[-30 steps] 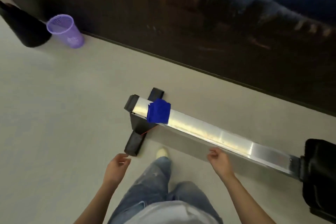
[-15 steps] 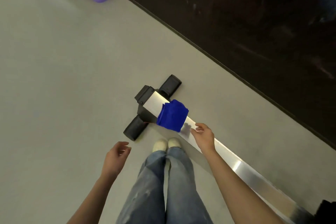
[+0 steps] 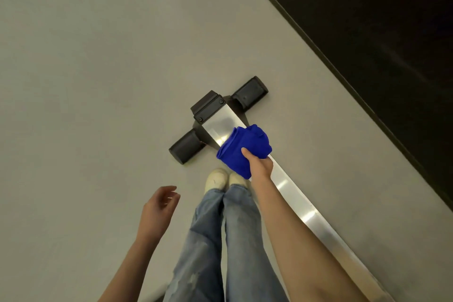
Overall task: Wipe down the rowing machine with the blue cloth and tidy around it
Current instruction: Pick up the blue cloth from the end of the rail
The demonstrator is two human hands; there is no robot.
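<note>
The left hand (image 3: 159,206) hangs over the pale floor (image 3: 85,81) with its fingers loosely curled, holding nothing. To its right, the black stabiliser bar (image 3: 188,147) of the rowing machine (image 3: 208,108) sits flat on the floor, and the person's light shoes (image 3: 218,179) stand just beside it. Next comes the blue cloth (image 3: 242,152), bunched into a soft wad over the end of the silver rail (image 3: 294,193). Whether its underside touches the metal cannot be told. The right hand (image 3: 259,167) grips the cloth from the near side. The thumb presses into the top folds, while the other fingers are hidden behind the fabric. The cloth looks light, limp and thick, so it should take whatever shape the hand gives it and will not slide about on its own. A grip around the whole bundle, as here, probably suits it best, because a pinch at one corner would let the rest unfold and trail. The rail looks hard, smooth and glossy, so the cloth should glide along it with little drag. It runs down to the lower right, alongside a dark wall (image 3: 367,44). No container shows in this view, so nothing can be said of contents.
</note>
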